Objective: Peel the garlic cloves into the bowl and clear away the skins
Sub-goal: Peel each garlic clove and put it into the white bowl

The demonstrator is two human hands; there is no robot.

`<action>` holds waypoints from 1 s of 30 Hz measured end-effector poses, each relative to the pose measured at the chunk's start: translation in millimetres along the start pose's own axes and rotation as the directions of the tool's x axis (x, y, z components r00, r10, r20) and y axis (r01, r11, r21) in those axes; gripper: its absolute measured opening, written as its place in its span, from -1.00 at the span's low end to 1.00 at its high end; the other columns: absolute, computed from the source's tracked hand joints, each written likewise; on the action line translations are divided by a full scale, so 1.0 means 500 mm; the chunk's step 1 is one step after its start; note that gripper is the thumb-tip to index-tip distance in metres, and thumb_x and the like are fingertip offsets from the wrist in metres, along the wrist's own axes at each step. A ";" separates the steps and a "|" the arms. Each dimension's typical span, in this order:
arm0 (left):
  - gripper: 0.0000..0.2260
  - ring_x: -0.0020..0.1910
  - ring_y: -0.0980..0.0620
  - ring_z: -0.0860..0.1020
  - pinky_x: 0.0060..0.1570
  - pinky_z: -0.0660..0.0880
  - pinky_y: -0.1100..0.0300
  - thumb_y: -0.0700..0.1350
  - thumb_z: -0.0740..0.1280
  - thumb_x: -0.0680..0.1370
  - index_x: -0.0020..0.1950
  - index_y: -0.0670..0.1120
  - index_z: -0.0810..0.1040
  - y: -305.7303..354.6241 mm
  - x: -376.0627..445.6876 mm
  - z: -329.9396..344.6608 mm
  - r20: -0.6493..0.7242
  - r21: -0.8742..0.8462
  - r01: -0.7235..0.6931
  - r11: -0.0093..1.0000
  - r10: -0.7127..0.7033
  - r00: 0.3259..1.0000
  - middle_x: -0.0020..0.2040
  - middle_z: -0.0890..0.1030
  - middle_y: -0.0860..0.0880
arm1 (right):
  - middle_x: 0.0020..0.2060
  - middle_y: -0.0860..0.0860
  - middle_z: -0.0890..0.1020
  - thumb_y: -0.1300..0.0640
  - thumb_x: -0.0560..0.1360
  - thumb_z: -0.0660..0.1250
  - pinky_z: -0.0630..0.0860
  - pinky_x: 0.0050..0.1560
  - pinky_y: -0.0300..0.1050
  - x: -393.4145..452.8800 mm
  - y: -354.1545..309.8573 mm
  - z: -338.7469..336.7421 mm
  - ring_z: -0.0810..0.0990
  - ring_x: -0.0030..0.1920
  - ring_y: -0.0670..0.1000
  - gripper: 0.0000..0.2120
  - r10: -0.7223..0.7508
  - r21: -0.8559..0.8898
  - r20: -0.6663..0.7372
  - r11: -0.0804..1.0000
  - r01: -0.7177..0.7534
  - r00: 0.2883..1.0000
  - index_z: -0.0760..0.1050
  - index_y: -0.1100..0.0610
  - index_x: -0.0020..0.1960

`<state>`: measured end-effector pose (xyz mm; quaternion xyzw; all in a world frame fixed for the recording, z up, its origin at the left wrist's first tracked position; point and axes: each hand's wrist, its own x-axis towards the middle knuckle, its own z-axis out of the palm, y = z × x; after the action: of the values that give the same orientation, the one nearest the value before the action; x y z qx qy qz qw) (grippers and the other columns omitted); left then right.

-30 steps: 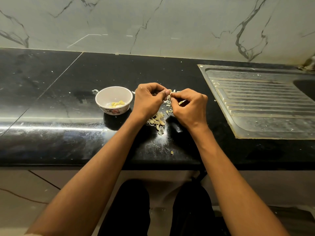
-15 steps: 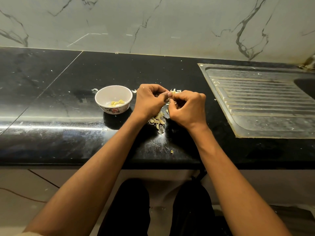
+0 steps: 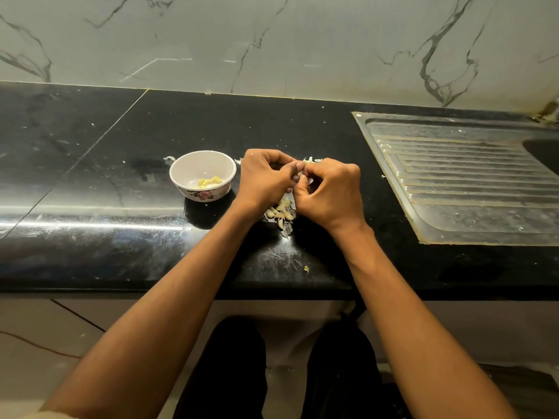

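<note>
A garlic clove (image 3: 300, 177), mostly hidden, is pinched between both hands above the black table (image 3: 121, 164). The left hand (image 3: 266, 176) has its fingers curled round the clove, thumb tip meeting the right hand (image 3: 331, 192), whose fingers also curl onto it. Under the hands lies a pile of cloves (image 3: 279, 214) on the table, with skins (image 3: 311, 160) just beyond the knuckles. The bowl (image 3: 202, 175), holding a few peeled cloves (image 3: 208, 182), stands just left of the left hand. A steel drainboard (image 3: 465, 182) lies to the right, well apart.
</note>
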<state>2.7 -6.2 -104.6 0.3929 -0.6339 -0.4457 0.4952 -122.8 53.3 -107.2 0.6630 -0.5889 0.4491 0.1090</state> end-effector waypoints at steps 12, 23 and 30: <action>-0.88 -0.40 0.13 0.56 -0.35 0.50 0.29 -0.30 0.42 0.58 -0.13 -0.16 0.68 0.006 0.005 -0.006 0.092 -0.141 -0.030 0.990 0.043 0.995 -0.36 0.65 -0.05 | -0.46 0.07 0.67 0.24 0.44 0.48 0.58 -0.46 0.00 0.012 -0.004 -0.004 0.64 -0.46 0.07 -0.85 0.425 0.482 0.027 0.787 -0.384 0.905 0.72 0.18 -0.30; -0.90 -0.33 0.07 0.56 -0.27 0.53 0.25 -0.34 0.34 0.62 0.00 -0.25 0.66 -0.001 0.009 -0.002 0.159 -0.218 -0.055 0.974 0.091 0.983 -0.25 0.64 -0.14 | -0.48 0.10 0.60 0.45 0.48 0.39 0.47 -0.51 -0.21 0.026 -0.011 -0.015 0.53 -0.51 0.00 -0.80 0.607 0.749 0.256 0.367 -0.551 0.753 0.65 0.30 -0.29; -0.91 -0.31 0.06 0.60 -0.24 0.58 0.22 -0.34 0.35 0.61 0.02 -0.26 0.66 -0.001 0.009 -0.001 0.148 -0.223 -0.053 0.973 0.088 0.985 -0.23 0.67 -0.12 | -0.47 0.10 0.61 0.43 0.48 0.40 0.48 -0.50 -0.19 0.025 -0.011 -0.018 0.54 -0.50 0.01 -0.84 0.630 0.733 0.207 0.407 -0.546 0.748 0.67 0.30 -0.25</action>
<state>2.3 -10.6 -103.6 0.2769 -0.6318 -0.5243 0.4993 -123.1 52.3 -90.9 0.3708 -0.5335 0.6931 -0.3123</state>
